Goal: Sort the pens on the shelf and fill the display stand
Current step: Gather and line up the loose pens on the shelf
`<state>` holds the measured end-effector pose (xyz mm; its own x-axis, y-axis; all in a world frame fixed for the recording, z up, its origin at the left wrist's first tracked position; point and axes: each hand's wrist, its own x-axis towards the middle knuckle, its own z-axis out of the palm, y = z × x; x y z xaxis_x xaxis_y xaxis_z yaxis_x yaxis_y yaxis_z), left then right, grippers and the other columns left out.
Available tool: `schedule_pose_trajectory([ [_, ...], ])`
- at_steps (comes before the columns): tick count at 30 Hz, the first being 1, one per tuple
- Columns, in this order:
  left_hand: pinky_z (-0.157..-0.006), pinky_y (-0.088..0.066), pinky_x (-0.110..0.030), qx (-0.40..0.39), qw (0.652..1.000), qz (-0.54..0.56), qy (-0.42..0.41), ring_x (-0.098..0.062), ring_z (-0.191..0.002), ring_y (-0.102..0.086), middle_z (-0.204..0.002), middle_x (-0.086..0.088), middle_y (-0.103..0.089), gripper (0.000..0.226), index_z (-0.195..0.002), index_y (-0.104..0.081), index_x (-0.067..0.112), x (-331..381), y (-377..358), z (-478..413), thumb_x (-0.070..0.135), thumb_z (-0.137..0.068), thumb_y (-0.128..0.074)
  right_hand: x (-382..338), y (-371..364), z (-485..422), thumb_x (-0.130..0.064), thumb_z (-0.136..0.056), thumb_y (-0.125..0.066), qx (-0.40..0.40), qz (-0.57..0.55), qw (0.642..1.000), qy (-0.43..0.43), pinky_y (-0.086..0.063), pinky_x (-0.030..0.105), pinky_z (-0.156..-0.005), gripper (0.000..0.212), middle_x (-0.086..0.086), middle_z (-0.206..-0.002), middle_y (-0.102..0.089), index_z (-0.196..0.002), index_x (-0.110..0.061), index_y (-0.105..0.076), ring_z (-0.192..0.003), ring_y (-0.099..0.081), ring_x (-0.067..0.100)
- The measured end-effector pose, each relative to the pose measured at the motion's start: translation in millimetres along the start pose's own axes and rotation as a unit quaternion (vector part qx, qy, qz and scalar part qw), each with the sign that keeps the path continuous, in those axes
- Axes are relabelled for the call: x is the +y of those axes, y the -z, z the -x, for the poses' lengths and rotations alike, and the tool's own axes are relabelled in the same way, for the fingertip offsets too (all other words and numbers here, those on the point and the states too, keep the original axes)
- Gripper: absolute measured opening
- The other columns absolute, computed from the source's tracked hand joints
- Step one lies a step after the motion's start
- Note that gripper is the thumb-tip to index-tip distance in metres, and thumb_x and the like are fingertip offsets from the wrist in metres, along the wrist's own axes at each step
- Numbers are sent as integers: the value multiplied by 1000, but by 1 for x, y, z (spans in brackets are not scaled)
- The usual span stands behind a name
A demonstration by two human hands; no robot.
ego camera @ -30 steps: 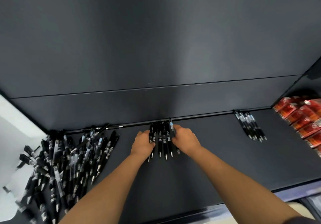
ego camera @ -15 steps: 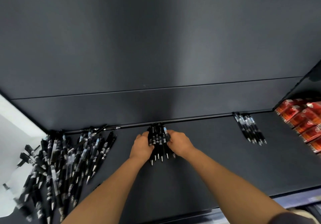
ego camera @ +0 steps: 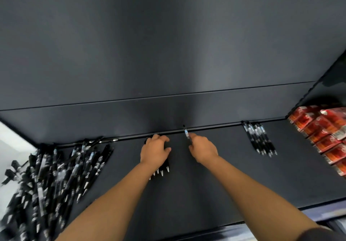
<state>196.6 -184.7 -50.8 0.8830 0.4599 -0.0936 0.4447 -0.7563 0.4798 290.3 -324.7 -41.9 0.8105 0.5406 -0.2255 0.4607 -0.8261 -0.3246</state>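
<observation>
Left hand (ego camera: 155,151): curled over a pen bunch (ego camera: 167,166); four tips show below the wrist.
Right hand (ego camera: 204,150): pinches a single pen (ego camera: 186,133); hands apart.
Sorted row (ego camera: 260,140): six or seven pens, well right of the right hand, at the back wall (ego camera: 168,117).
Loose pile (ego camera: 56,175): left of the left hand, too tangled to count.
Red packets (ego camera: 325,134): far right.
Open room: dark shelf (ego camera: 206,194) shows between right hand and row, and from both hands to the front edge.

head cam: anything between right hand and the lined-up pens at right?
Nothing. In the head view, only bare shelf separates the right hand, pinching one pen, from the lined-up pens. The left hand grips the pen bundle.
</observation>
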Motion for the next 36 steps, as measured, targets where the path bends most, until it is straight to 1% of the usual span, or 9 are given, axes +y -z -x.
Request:
schedule_pose_trajectory([
  [5,-92,-43,-34,-24,997,-6,-79,-19,-112,-48,-115,1,-56,24,-114,-60,23,47,-19,-13,28,-92,-54,69,23,5,-2,-92,-41,62,54,994,-74,-47,37,-80,40,13,-120,-57,-131,-14,-46,-109,-56,34],
  [8,-92,-45,-34,-45,994,4,-97,-17,-108,-51,-111,1,-58,21,-110,-63,22,68,-31,-18,27,-91,-54,105,34,7,1,-91,-44,77,95,986,-114,-48,37,-78,38,13,-121,-55,-128,-9,-45,-108,-57,34],
  [11,-91,-46,-33,-61,992,7,-108,-16,-106,-54,-110,1,-59,20,-109,-64,21,83,-42,-24,26,-91,-55,129,42,3,2,-88,-49,85,125,980,-127,-49,37,-77,42,12,-124,-51,-128,-9,-43,-108,-57,32],
  [14,-92,-46,-34,-71,992,11,-105,-16,-106,-54,-109,0,-58,20,-108,-64,20,91,-49,-28,24,-91,-55,143,42,-1,-1,-87,-53,59,167,978,-112,-48,37,-83,47,12,-127,-47,-131,-11,-41,-111,-55,31],
  [17,-93,-45,-34,-83,991,11,-102,-16,-107,-53,-110,0,-57,20,-108,-64,20,95,-56,-31,23,-92,-54,153,38,-3,2,-84,-56,31,204,974,-91,-49,36,-82,46,13,-125,-47,-128,-8,-45,-107,-57,29],
  [21,-92,-45,-33,-97,990,3,-100,-16,-108,-51,-110,1,-56,19,-108,-63,20,97,-63,-33,23,-93,-53,165,42,-5,2,-82,-58,41,237,967,-83,-48,36,-86,45,13,-128,-45,-125,-8,-49,-113,-53,29],
  [26,-92,-45,-32,-96,990,2,-102,-17,-107,-51,-110,0,-56,19,-108,-63,19,99,-63,-34,23,-93,-52,173,45,-6,-2,-78,-64,51,262,961,-74,-42,38,-93,52,10,-131,-42,-126,-15,-48,-119,-46,31],
  [30,-92,-44,-32,-79,992,4,-103,-17,-107,-49,-108,1,-56,19,-109,-63,21,96,-57,-30,23,-93,-52,153,42,-8,-4,-82,-57,67,245,967,-24,-39,42,-94,43,9,-125,-44,-122,-17,-50,-117,-45,32],
  [36,-90,-44,-34,-48,993,-26,-107,-18,-103,-51,-104,1,-57,19,-110,-59,19,75,-30,-20,24,-93,-50,96,33,-11,-15,-92,-47,94,206,972,62,-39,43,-92,26,9,-121,-51,-118,-14,-53,-115,-48,32],
])
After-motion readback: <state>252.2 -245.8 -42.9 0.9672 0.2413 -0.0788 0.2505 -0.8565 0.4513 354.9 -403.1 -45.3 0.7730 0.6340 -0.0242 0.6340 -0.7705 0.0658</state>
